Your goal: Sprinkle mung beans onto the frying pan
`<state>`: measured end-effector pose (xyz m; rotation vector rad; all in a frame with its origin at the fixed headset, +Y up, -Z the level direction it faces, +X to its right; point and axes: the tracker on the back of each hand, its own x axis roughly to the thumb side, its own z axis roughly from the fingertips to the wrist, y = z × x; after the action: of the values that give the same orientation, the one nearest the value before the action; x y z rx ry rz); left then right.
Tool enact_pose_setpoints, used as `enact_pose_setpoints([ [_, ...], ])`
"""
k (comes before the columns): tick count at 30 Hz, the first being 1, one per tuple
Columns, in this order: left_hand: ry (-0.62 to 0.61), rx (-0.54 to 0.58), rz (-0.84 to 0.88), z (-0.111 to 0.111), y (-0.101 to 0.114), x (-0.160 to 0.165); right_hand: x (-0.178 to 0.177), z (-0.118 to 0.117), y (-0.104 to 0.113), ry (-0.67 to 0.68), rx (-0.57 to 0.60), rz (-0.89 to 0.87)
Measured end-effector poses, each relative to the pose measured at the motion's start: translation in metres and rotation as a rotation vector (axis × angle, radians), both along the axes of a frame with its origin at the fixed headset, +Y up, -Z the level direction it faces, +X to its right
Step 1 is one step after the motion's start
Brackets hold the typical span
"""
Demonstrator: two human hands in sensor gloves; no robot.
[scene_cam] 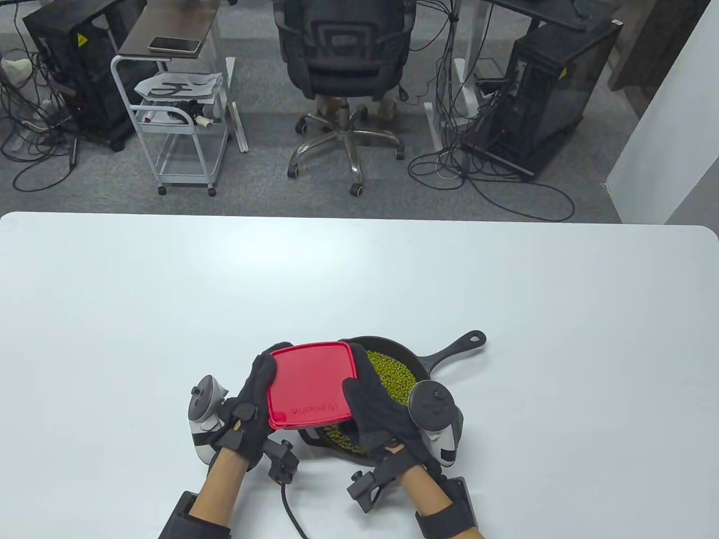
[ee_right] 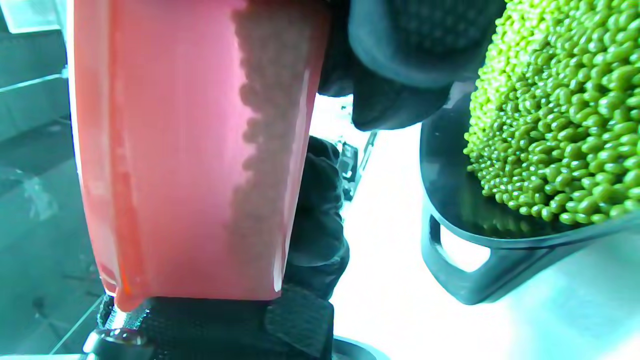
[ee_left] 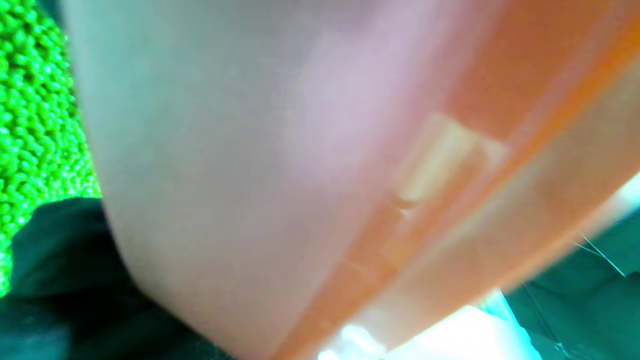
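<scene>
both grips, left hand (scene_cam: 253,401) and right hand (scene_cam: 373,407), clamped on red container (scene_cam: 310,385) above bean-filled frying pan (scene_cam: 435,359)

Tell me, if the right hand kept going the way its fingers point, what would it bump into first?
The right hand already grips the red container, fingers pointing up and left over the frying pan. So it would press on the container first. Beyond it is probably the left hand, though depth is unclear.
</scene>
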<state>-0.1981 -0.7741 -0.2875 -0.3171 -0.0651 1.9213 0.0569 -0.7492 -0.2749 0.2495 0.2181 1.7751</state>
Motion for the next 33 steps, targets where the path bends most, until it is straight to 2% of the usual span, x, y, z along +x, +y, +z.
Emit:
enact_pose_setpoints([
  [5, -0.035, 0.012, -0.019, 0.002, 0.002, 0.004, 0.008, -0.002, 0.000, -0.065, -0.004, 0.000],
  [10, -0.203, 0.027, -0.075, 0.007, 0.005, 0.015, 0.029, -0.007, -0.003, -0.181, -0.056, -0.056],
  [13, -0.278, 0.023, -0.123, 0.010, 0.006, 0.024, 0.037, -0.010, -0.003, -0.201, -0.039, -0.022],
  [18, -0.231, 0.034, -0.132, 0.011, 0.006, 0.026, 0.034, -0.009, -0.005, -0.184, -0.039, -0.031],
  [20, -0.164, 0.064, -0.188, 0.012, 0.008, 0.023, 0.032, -0.009, -0.004, -0.169, -0.040, -0.025],
  [25, -0.096, 0.174, -0.227, 0.011, 0.012, 0.026, 0.031, -0.007, 0.000, -0.158, -0.039, -0.060],
  [33, 0.050, 0.208, -0.276, 0.016, 0.012, 0.031, 0.031, -0.005, 0.007, -0.145, -0.005, -0.044],
])
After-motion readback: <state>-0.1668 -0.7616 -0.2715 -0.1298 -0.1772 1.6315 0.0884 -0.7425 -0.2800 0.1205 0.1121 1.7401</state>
